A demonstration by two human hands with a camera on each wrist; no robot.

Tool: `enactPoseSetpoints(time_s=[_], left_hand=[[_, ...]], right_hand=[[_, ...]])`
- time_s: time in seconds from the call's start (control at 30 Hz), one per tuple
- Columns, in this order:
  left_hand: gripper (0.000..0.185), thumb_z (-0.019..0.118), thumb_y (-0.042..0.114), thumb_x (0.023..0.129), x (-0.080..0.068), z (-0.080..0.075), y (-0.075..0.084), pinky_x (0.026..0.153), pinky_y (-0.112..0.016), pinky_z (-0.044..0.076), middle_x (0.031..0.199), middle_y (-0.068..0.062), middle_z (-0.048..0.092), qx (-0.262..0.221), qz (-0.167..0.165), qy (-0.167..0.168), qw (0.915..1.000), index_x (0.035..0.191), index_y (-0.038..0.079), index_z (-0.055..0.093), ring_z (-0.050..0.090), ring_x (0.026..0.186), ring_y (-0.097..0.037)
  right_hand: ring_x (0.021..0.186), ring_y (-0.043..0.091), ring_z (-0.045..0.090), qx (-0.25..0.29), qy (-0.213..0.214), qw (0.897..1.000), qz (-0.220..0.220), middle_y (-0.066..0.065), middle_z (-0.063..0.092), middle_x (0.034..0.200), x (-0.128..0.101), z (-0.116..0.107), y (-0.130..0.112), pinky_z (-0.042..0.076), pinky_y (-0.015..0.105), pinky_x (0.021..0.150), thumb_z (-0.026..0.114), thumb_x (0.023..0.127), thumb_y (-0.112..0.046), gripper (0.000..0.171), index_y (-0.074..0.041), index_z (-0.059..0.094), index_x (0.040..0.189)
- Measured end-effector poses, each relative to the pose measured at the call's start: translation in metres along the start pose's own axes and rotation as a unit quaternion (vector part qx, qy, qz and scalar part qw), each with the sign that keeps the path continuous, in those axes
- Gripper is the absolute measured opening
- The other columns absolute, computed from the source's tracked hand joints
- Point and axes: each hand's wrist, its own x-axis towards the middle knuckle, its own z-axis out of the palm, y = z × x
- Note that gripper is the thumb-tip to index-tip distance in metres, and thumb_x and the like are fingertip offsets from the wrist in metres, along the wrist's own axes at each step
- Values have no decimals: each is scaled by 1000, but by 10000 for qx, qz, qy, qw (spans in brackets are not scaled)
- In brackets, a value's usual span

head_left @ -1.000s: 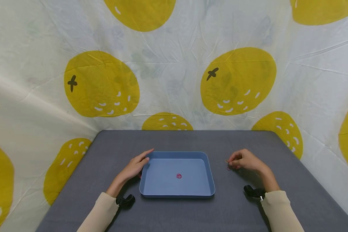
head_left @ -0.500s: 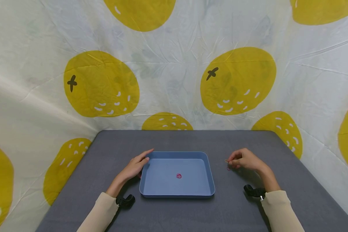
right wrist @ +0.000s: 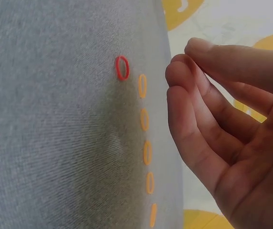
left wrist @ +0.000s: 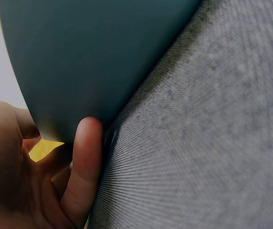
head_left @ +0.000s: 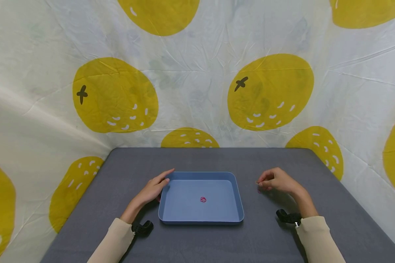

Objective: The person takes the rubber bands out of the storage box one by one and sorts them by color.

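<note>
Head view: the left hand (head_left: 151, 190) rests with relaxed fingers against the left rim of the blue tray (head_left: 238, 204); the right hand (head_left: 278, 181), fingers curled and pinched together, hovers right of centre above a red rubber band (head_left: 259, 190) on the grey surface (head_left: 263, 237). Whether it pinches anything cannot be told.

Left wrist view: a fingertip (left wrist: 86, 143) touches the tray's underside (left wrist: 93, 57).

Right wrist view: the red band (right wrist: 121, 67) lies upper centre, left of the fingertips (right wrist: 179, 71), heading a row of orange bands (right wrist: 146, 138).

From my remote seat I see two bare hands, the left hand (head_left: 153, 190) and the right hand (head_left: 278, 181), each coming out of a long cream sleeve whose cuff ends just short of the wrist. A small black device sits strapped under each wrist, rounded and matte; the one on the right shows a tiny white mark beside the cuff. I see no rings, watch or gloves on either hand.
</note>
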Motion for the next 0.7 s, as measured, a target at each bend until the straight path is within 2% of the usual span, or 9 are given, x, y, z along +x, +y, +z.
enactPoseSetpoints(time_s=[0.17, 0.3, 0.5, 0.7], left_hand=[[49, 45, 34, 112, 1, 0, -1, 50, -42, 55, 162, -17, 41, 21, -14, 30, 10000, 161, 35, 38, 55, 53, -24], [48, 45, 34, 112, 1, 1, -3, 51, -41, 56, 162, -16, 42, 56, -30, 41, 10000, 160, 38, 38, 56, 53, -24], [49, 45, 31, 113, 2, 1, -4, 51, -42, 56, 164, -16, 39, 66, -22, 68, 10000, 161, 35, 38, 55, 55, -24], [49, 43, 30, 113, 1, 0, -2, 51, -43, 56, 164, -15, 39, 114, -52, 48, 9999, 162, 33, 37, 54, 53, -24]], right_hand=[[79, 21, 69, -69, 65, 9999, -59, 19, 77, 100, 0, 1, -5, 60, 32, 70, 71, 94, -5, 14, 6, 76, 102], [76, 16, 67, -129, 85, 9998, -141, 21, 76, 98, 1, 0, -10, 60, 33, 69, 71, 94, -4, 13, 6, 76, 102], [72, 11, 64, -178, 71, 9995, -268, 21, 75, 93, 1, -2, -18, 59, 34, 67, 71, 95, -5, 15, 7, 75, 101], [71, 11, 62, -238, 104, 9992, -290, 15, 74, 87, 2, -1, -24, 56, 32, 64, 72, 95, -9, 16, 6, 75, 101]])
